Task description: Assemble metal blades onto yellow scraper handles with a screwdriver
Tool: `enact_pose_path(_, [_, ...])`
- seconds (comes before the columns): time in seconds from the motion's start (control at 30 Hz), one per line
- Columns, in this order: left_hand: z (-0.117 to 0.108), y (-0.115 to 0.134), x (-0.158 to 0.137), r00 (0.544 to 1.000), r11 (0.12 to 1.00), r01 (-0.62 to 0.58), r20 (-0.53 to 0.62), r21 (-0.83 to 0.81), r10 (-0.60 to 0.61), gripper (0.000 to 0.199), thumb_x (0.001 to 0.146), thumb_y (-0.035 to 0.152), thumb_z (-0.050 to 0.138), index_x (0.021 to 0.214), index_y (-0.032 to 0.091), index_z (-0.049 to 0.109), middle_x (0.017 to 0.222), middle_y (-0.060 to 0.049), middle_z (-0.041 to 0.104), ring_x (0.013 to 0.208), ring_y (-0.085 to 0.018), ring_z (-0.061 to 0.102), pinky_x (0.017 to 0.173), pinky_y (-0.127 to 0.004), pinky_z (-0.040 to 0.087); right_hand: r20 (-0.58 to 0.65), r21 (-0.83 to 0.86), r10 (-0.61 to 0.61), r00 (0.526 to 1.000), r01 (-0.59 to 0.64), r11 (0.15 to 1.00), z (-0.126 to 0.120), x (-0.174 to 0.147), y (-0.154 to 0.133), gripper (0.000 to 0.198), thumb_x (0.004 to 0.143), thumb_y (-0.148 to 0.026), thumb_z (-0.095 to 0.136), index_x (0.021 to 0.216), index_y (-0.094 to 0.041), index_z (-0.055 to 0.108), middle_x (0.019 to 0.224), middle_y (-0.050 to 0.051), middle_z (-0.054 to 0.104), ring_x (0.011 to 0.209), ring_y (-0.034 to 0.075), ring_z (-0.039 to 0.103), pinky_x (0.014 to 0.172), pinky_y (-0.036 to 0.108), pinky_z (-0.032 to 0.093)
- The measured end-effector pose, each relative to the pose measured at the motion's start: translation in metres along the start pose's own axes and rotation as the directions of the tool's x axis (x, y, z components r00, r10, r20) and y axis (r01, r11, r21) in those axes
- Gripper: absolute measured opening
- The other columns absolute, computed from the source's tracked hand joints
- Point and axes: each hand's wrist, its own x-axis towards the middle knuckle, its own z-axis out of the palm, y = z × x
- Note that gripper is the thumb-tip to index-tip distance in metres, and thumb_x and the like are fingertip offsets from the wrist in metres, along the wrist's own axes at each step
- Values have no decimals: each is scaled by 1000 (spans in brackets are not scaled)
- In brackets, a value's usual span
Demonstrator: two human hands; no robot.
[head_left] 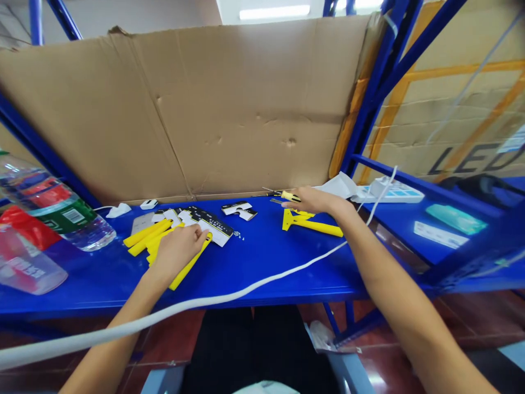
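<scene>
My left hand (pixel 180 249) has its fingers curled over a yellow scraper handle (pixel 191 269) at the left of the blue shelf. Beside and under it lie several more yellow handles (pixel 145 235) and a fanned pile of black-and-white printed cards (pixel 205 223). Farther right, my right hand (pixel 309 200) is closed around a screwdriver with a yellow handle (pixel 290 196), its thin shaft pointing left. Just below that hand rests a yellow scraper (pixel 314 224) with a wide head. Small white bits (pixel 238 235) are scattered between the hands.
Two folded card pieces (pixel 240 209) lie mid-shelf. At left are a large water bottle (pixel 61 205) and a clear cup (pixel 30 268). A white cable (pixel 262 284) crosses the front, and a power strip (pixel 389 192) sits right. Cardboard (pixel 246 109) stands behind.
</scene>
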Motion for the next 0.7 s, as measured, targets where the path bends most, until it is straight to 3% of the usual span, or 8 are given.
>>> enact_pose_path(0.17, [7,12,-8,990,997,20,-140,74,-9,40,108,47,41,123,19,64,110,-17,79,98,-39,75,73,-40,50,110,-36,68,992,-65,997,21,1,14,36,81,-44,90,100,-16,77,104,18,81,88,33,77,69,36,49])
enact_pose_path(0.33, [10,34,-24,933,977,-205,-292,54,212,36,109,38,42,123,18,67,119,-18,74,114,-39,69,95,-49,54,96,15,28,995,-30,999,29,6,16,30,76,-30,91,98,-20,74,99,12,81,86,30,75,66,34,46])
enact_pose_path(0.53, [32,65,-44,868,876,-464,-267,-133,419,27,109,35,50,121,21,69,119,-14,73,116,-35,68,107,-53,53,-113,119,-68,991,81,990,21,3,7,23,88,-30,81,105,-18,71,107,14,79,90,29,73,72,34,45])
enact_pose_path(0.6, [42,69,-46,867,847,-482,-263,-224,424,26,108,36,52,125,22,68,125,-13,72,122,-34,67,112,-52,52,-206,153,-92,974,125,980,17,2,2,22,94,-34,76,108,-19,68,108,12,79,91,27,72,76,34,45])
enact_pose_path(0.7, [52,67,-43,900,845,-427,-241,-323,362,38,108,42,53,138,19,61,139,-17,66,135,-34,62,119,-53,48,-358,185,-81,930,155,970,15,3,-4,19,99,-35,68,108,-18,64,108,12,77,95,27,70,81,34,45])
